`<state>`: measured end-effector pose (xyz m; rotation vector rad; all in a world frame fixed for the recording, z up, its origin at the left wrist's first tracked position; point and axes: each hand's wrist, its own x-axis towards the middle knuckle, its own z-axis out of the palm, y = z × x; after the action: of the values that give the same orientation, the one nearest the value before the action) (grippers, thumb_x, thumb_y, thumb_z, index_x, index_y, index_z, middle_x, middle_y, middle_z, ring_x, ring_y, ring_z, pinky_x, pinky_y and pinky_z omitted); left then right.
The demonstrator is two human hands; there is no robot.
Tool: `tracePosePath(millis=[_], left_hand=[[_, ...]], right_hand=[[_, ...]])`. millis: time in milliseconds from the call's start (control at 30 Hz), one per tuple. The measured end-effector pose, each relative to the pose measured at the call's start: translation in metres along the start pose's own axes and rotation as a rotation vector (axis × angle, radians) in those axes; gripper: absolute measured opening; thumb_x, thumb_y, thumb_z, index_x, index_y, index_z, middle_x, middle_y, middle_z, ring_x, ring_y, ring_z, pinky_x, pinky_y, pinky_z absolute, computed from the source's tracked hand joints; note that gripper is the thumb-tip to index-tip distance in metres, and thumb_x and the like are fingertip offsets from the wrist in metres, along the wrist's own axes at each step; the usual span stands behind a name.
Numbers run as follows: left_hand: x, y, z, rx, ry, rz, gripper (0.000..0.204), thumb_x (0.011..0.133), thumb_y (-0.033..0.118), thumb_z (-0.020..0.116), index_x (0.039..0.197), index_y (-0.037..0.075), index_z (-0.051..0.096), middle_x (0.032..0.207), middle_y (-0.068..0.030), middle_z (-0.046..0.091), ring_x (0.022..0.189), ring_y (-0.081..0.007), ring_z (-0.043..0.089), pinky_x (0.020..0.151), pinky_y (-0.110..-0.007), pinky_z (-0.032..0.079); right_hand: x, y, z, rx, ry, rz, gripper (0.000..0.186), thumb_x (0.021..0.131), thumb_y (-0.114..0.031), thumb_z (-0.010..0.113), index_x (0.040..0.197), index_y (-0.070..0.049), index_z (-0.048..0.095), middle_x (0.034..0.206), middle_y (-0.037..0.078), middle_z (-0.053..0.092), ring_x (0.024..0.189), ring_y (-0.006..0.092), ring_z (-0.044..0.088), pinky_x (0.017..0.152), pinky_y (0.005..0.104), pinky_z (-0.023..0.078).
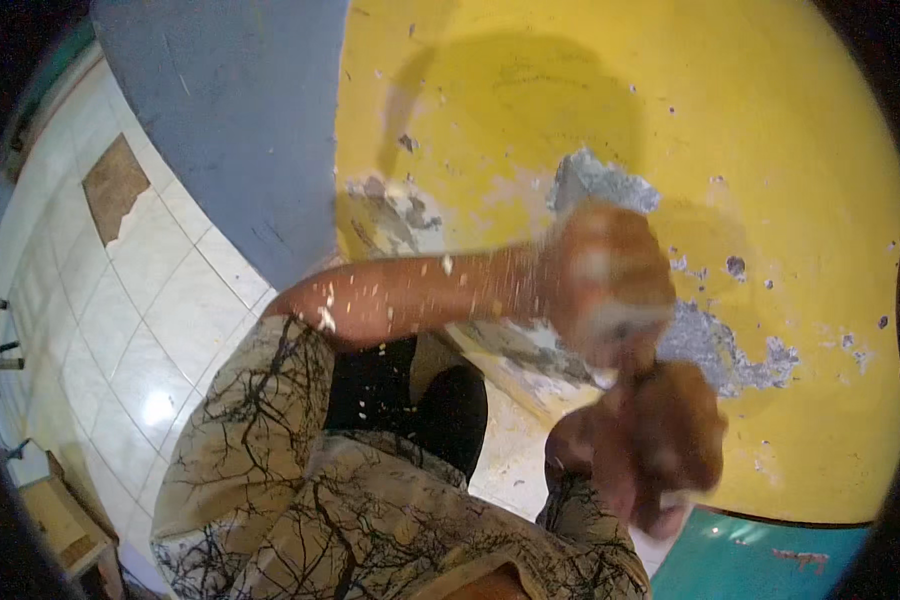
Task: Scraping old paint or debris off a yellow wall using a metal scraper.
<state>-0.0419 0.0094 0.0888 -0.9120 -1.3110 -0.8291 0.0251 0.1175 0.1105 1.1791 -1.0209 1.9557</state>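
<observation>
one peeling wall (820,200) stands behind both grips (610,265) (670,430).

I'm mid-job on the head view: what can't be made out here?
Head view:
Left hand: motion blur smears it, hiding its grip.
Right hand: also blurred; anything held is unclear.
Peeling, yellow-painted wall: the part behind the hands is hidden.
Glossy teal flat surface: cut off by the lower edge.
</observation>
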Motion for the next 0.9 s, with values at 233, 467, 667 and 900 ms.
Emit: tracePosePath(millis=[233,467,667,900], left_hand=[[0.001,-0.014,0.003,0.001,0.013,0.008,0.024,0.049,0.02,0.062,0.051,0.011,0.04,0.05,-0.0017,0.036,0.041,-0.0193,0.042,0.039,-0.034,0.034],[0.003,-0.008,0.004,-0.027,-0.006,-0.009,0.02,0.054,0.014,0.058,0.052,0.011,0.039,0.048,-0.0008,0.034,0.041,-0.0192,0.042,0.038,-0.033,0.034],[0.0,-0.012,0.007,-0.156,0.1,0.047,0.021,0.052,0.014,0.06,0.05,0.011,0.039,0.049,-0.0027,0.037,0.04,-0.0224,0.041,0.037,-0.033,0.033],[0.014,0.009,-0.002,-0.098,0.058,0.016,0.02,0.054,0.016,0.058,0.05,0.011,0.038,0.048,-0.002,0.034,0.038,-0.0212,0.039,0.037,-0.033,0.032]], right_hand=[[0.0,0.005,-0.007,0.01,-0.04,0.002,0.032,0.069,-0.028,0.055,0.055,-0.017,0.028,0.055,-0.002,0.03,0.052,0.0131,0.033,0.051,0.0287,0.025],[-0.004,0.002,-0.003,0.038,0.008,0.038,0.034,0.074,-0.028,0.053,0.054,-0.017,0.028,0.049,-0.005,0.022,0.047,0.0114,0.025,0.047,0.0315,0.021],[0.005,0.018,-0.006,0.143,-0.073,0.101,0.033,0.071,-0.029,0.054,0.052,-0.014,0.031,0.049,-0.002,0.028,0.049,0.0102,0.029,0.045,0.0309,0.019],[-0.003,0.021,0.009,0.024,0.019,-0.073,0.037,0.069,-0.034,0.054,0.053,-0.015,0.027,0.047,-0.002,0.024,0.046,0.0105,0.026,0.045,0.0296,0.017]])
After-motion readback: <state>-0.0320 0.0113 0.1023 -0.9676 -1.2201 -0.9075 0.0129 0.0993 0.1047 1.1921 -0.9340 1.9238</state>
